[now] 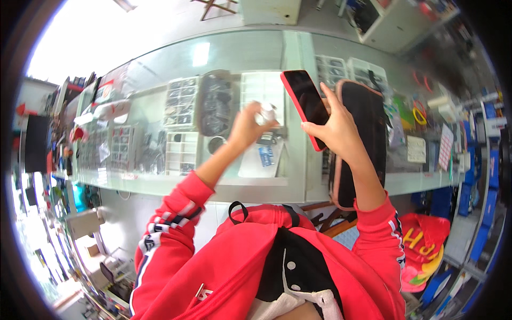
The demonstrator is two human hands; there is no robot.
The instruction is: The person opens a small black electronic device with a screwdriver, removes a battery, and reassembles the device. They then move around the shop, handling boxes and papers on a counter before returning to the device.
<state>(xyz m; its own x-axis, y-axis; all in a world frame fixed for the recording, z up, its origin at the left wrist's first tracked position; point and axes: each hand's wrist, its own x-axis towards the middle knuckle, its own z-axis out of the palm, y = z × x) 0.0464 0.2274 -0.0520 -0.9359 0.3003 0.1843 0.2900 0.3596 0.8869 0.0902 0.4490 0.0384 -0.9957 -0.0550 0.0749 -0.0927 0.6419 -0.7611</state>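
Note:
My right hand (340,129) grips a smartphone (306,101) with a dark screen and a red edge, thumb on its near side and fingers along its right. The phone is tilted above the glass counter. My left hand (246,127) is closed on a small white crumpled wad (266,113), blurred, perhaps tissue or cloth. It hovers left of the phone, above a white compartment tray (260,88) under or on the glass. Just below the left hand is a blue-and-white card or packet (266,156) on a white sheet. Beside my right hand lies a long black case (362,133) with a brownish edge.
The glass counter (234,189) spans the view. Trays of small parts (180,101) and a dark plastic-wrapped bundle (216,104) are to the left. A red box (442,108), yellow rings (420,113) and a paper card (416,149) are at the right. A red bag (424,245) sits near right.

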